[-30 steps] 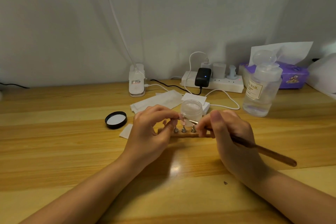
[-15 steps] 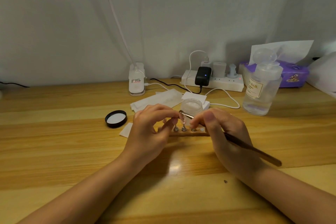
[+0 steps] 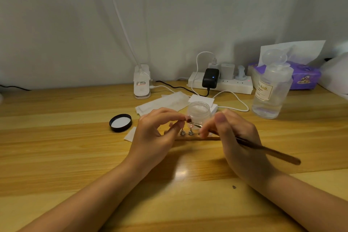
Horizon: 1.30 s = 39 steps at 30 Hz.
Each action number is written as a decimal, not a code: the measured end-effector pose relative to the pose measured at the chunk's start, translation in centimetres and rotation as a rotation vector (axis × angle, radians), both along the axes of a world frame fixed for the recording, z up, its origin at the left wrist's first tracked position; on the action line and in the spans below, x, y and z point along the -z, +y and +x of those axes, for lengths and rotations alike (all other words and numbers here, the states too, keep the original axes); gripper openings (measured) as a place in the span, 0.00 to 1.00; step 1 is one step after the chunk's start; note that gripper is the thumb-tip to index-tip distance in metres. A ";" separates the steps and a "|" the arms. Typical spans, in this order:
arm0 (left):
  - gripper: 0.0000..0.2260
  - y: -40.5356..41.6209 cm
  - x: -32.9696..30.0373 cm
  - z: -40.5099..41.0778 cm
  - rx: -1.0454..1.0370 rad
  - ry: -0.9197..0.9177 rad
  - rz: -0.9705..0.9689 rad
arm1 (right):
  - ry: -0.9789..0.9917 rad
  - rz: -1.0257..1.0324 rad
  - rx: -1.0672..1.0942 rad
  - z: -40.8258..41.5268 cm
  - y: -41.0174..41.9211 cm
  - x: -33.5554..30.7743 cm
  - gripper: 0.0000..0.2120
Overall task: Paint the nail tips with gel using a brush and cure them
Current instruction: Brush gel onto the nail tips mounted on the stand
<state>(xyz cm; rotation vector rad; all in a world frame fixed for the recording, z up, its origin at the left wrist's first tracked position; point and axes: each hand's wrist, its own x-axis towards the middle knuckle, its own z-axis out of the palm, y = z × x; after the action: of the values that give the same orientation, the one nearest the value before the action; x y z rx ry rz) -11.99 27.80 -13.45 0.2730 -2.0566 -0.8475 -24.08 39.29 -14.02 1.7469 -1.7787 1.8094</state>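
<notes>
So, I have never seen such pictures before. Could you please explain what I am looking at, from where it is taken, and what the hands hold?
There is no machine here. A person wears a camera on the head, so you look down at their own two hands over a wooden table. The right hand grips a thin brush, its tip reaching toward the left hand. The left hand's fingers pinch something small at the brush tip, probably a nail tip. Below stands a wooden holder with small metal stands. Behind it is an open clear jar; its black lid lies to the left. At the back are a power strip, a clear bottle and a purple tissue pack.
</notes>
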 end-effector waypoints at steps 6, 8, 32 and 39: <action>0.11 0.1 -0.2 0.1 -0.002 0.010 0.019 | -0.118 -0.022 0.020 -0.1 0.3 0.1 0.21; 0.08 0.0 -0.2 0.1 0.002 0.032 0.029 | -0.111 -0.010 0.035 -0.1 0.3 0.0 0.19; 0.09 0.0 -0.1 0.0 -0.008 0.009 0.081 | 0.065 -0.073 0.034 -0.1 -0.1 0.0 0.18; 0.09 -0.1 0.0 0.0 -0.030 -0.007 0.082 | 0.148 -0.041 0.004 -0.1 -0.1 0.4 0.25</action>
<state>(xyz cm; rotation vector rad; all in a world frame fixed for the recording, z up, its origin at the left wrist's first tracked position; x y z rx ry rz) -12.01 27.66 -13.44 0.3511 -2.0226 -0.9146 -24.22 39.23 -14.37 1.8089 -1.6763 1.6547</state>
